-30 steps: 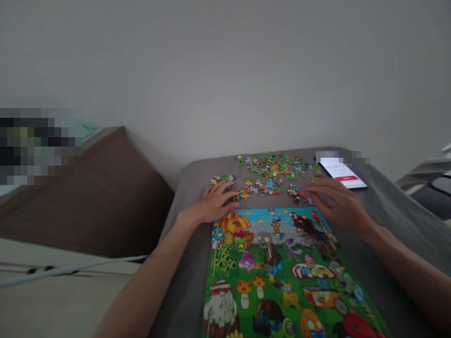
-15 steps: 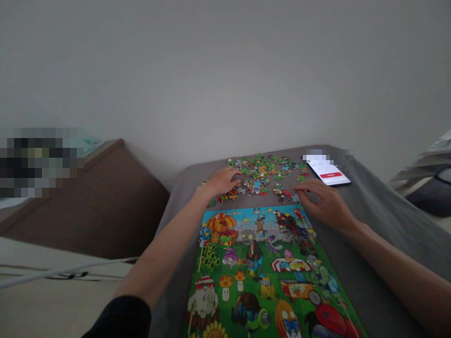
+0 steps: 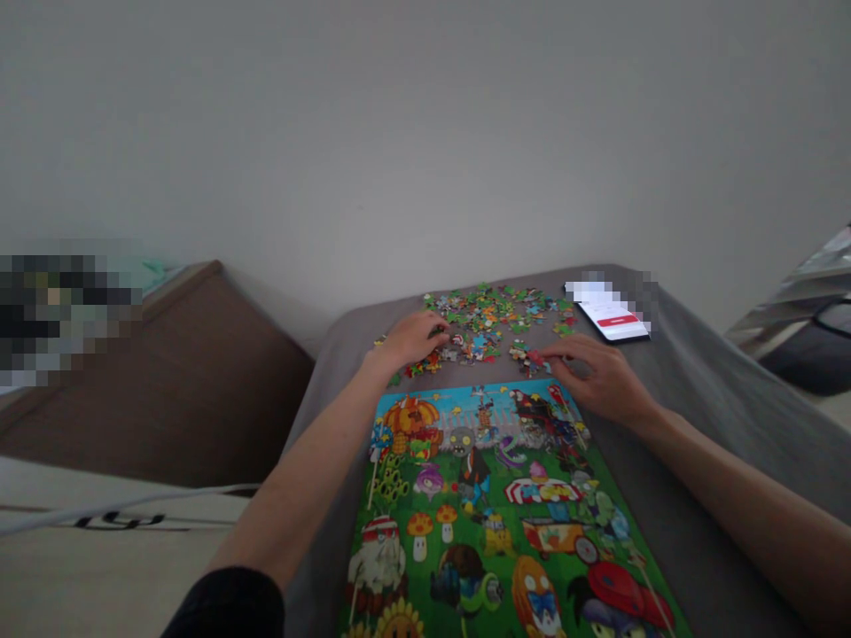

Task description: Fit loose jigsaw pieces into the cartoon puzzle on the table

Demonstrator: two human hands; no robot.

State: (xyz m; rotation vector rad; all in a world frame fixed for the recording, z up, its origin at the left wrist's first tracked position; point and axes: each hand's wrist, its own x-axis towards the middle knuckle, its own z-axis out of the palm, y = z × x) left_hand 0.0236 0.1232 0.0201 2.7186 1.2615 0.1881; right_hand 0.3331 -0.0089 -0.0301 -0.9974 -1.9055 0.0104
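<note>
- Two hands, both mine.
- My left hand (image 3: 413, 340): fingers loosely curled, resting on the heap's near-left edge; whether it holds a piece I cannot tell.
- My right hand (image 3: 595, 379): half open, fingertips just beside the heap's near-right edge, nothing visibly held.
- One scattered heap of small multicoloured cardboard jigsaw pieces (image 3: 492, 323), too many to count, far of both hands.
- One rectangular green cartoon-printed puzzle sheet (image 3: 479, 496), lying flat, near, just below my hands.
- One black smartphone with a lit white screen (image 3: 612, 317), far right, partly pixelated.
- One grey fabric-covered surface (image 3: 691, 425) beneath everything.
- One brown upholstered panel (image 3: 166, 372), left.
- One plain white wall (image 3: 425, 133), far.
</note>
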